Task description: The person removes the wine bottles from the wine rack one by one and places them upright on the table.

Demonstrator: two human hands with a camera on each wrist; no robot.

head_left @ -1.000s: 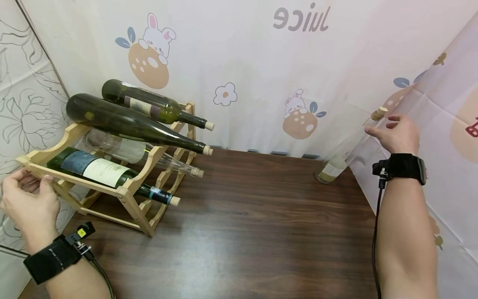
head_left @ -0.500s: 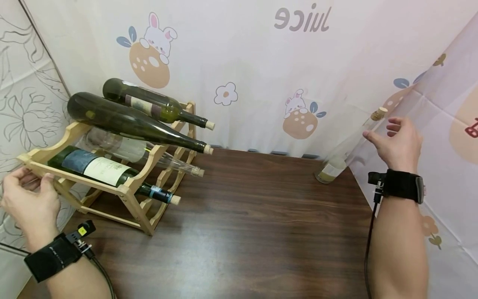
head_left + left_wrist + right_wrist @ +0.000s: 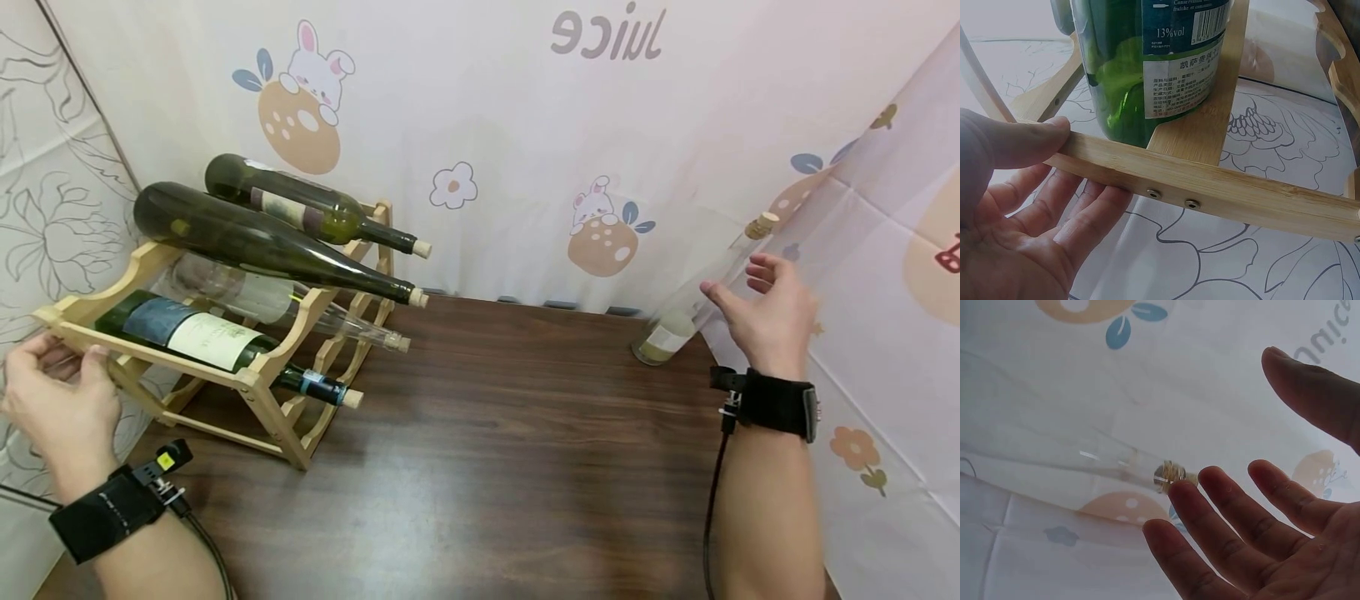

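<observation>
At the left my left hand grips the end bar of a wooden wine rack; in the left wrist view the thumb lies on top of the bar and the fingers curl beneath it. Beside that hand, a green wine bottle with a blue and cream label lies in the rack. On the right, a clear corked glass bottle stands upright on the table. My right hand is in front of its neck, fingers spread and holding nothing. In the right wrist view the fingertips overlap the cork.
Two dark green bottles, one long and one labelled, lie across the rack's top, corks pointing right. A clear bottle lies lower. The brown table meets a printed curtain behind and at the right.
My right hand has drawn back from the clear bottle's neck, down and slightly left, its fingers spreading wider. The bottle stays standing. My left hand keeps its place on the rack.
</observation>
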